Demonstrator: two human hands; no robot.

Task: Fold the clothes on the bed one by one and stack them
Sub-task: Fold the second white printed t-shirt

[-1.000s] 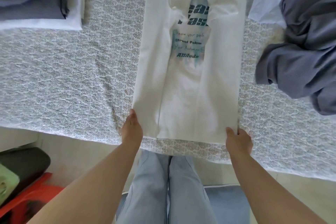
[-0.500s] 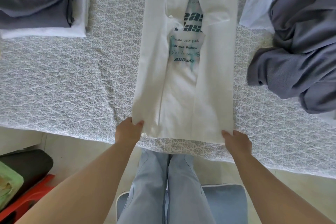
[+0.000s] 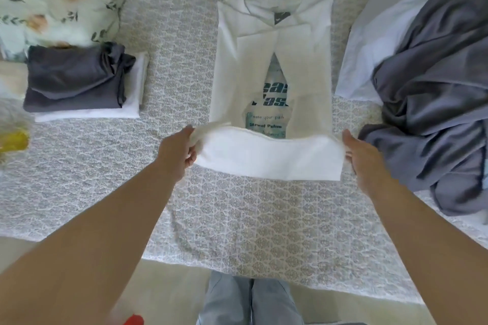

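1. Both my hands, left hand [image 3: 179, 152] and right hand [image 3: 361, 155], pinch the white T-shirt [image 3: 269, 71] hem, lifted mid-frame.
2. Folded stack [image 3: 79, 82] left; grey clothes [image 3: 433, 103] heaped right on bed [image 3: 250, 219].

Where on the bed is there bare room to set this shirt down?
Bare bedspread lies between the folded stack and the white shirt, and along the near edge below it. The right is crowded by the grey clothes pile.
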